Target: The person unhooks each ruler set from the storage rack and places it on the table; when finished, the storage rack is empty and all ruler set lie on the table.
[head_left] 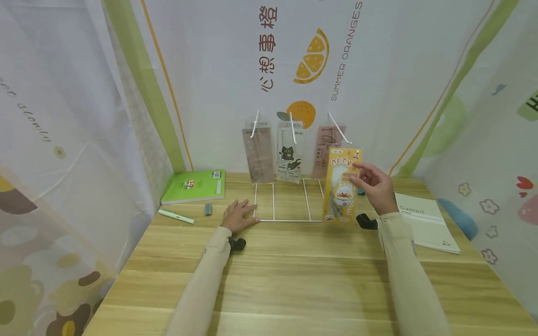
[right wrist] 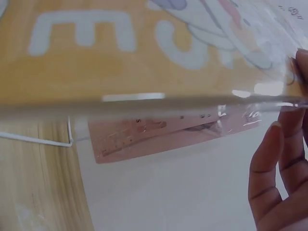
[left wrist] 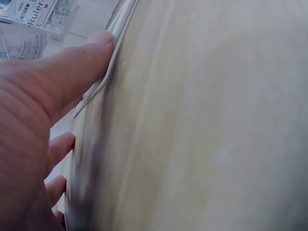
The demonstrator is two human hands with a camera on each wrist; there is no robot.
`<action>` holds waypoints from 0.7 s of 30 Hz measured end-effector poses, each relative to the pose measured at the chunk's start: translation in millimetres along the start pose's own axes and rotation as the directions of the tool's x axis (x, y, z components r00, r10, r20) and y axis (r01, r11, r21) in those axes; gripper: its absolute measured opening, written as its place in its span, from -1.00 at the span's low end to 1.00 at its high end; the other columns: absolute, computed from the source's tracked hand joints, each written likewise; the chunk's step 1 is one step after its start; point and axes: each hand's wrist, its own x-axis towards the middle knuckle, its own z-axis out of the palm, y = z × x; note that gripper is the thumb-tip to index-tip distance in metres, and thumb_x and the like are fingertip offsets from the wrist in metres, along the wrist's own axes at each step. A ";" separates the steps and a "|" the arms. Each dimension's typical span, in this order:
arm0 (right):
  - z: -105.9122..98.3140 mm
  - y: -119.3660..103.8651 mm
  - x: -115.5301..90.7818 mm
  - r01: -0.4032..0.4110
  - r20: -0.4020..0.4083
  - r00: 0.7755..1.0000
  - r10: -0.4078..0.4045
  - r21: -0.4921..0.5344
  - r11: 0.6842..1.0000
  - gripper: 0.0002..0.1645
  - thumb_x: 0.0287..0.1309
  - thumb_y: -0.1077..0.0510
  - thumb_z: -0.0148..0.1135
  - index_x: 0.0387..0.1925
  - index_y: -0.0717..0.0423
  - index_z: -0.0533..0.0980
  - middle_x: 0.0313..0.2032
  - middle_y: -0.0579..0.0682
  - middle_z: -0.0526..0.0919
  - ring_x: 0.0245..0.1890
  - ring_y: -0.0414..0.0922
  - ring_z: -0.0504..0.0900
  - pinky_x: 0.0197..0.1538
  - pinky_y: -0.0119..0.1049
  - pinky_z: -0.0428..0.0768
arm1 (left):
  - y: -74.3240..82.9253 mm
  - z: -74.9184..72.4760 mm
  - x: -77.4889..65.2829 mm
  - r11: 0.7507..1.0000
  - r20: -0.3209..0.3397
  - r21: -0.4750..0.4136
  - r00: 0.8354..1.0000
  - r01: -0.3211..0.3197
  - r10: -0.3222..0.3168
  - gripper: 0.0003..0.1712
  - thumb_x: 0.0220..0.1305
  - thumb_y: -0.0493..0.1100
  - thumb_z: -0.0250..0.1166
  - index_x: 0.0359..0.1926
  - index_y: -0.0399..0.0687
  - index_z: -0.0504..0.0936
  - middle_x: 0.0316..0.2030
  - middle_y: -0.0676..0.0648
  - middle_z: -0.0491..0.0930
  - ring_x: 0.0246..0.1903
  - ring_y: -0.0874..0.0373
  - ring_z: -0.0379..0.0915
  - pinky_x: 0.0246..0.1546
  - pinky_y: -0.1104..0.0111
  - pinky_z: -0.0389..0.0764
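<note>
My right hand (head_left: 376, 186) pinches the right edge of a yellow duck packet (head_left: 336, 182) in a clear sleeve. The packet is upright, its top at the tip of the right hook (head_left: 339, 128); whether the hook passes through it I cannot tell. Behind it hangs a pink ruler packet (head_left: 322, 140). My left hand (head_left: 239, 215) lies on the table with fingers spread, its thumb against the front left corner of the white wire rack (head_left: 290, 221). On the other hooks hang a cat ruler set (head_left: 290, 161) and a greyish-pink packet (head_left: 258, 156).
To the left lie a green book (head_left: 193, 186), a pale green pen (head_left: 176, 216) and a small blue-grey item (head_left: 208, 209). A notebook (head_left: 426, 224) lies on the right. Black wrist cameras sit beneath both wrists. Printed curtains enclose the table (head_left: 302, 284).
</note>
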 end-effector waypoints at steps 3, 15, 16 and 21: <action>-0.8 -3.2 -3.5 0.021 0.005 1.000 -0.021 0.017 1.000 -0.53 0.20 0.51 0.27 0.16 0.37 0.54 -0.41 -0.08 0.56 -0.52 -0.29 0.40 -0.48 -0.49 0.38 | -0.4 0.2 0.3 1.000 -0.001 0.004 1.000 0.002 -0.002 -0.30 0.34 0.11 0.32 0.41 -0.04 0.45 0.52 -0.29 0.13 0.52 -0.42 -0.23 0.46 -0.30 -0.24; 2.4 -22.5 -12.7 0.087 0.019 0.996 -0.089 0.084 0.993 -0.52 0.18 0.54 0.25 0.16 0.41 0.53 -0.42 -0.05 0.56 -0.50 -0.25 0.39 -0.43 -0.53 0.46 | 0.5 -0.6 -1.1 1.000 0.004 -0.020 1.000 0.005 -0.005 -0.30 0.34 0.10 0.33 0.41 -0.05 0.44 0.52 -0.29 0.12 0.53 -0.41 -0.26 0.46 -0.29 -0.28; 2.1 -22.8 -13.9 0.081 0.023 0.996 -0.083 0.083 0.993 -0.53 0.18 0.54 0.25 0.16 0.41 0.53 -0.41 -0.06 0.56 -0.49 -0.26 0.40 -0.42 -0.54 0.47 | 0.7 -0.7 -1.1 1.000 0.002 -0.021 1.000 0.004 -0.004 -0.30 0.34 0.10 0.33 0.41 -0.05 0.44 0.52 -0.30 0.12 0.52 -0.42 -0.25 0.46 -0.30 -0.28; -0.9 -20.6 -24.8 0.023 0.058 0.998 -0.027 0.066 0.998 -0.53 0.18 0.52 0.28 0.15 0.42 0.52 -0.37 -0.08 0.60 -0.45 -0.28 0.45 -0.38 -0.54 0.51 | 2.0 -0.5 -0.9 1.000 -0.003 -0.019 1.000 0.004 -0.005 -0.31 0.35 0.09 0.33 0.41 -0.06 0.45 0.52 -0.30 0.13 0.52 -0.42 -0.25 0.46 -0.29 -0.27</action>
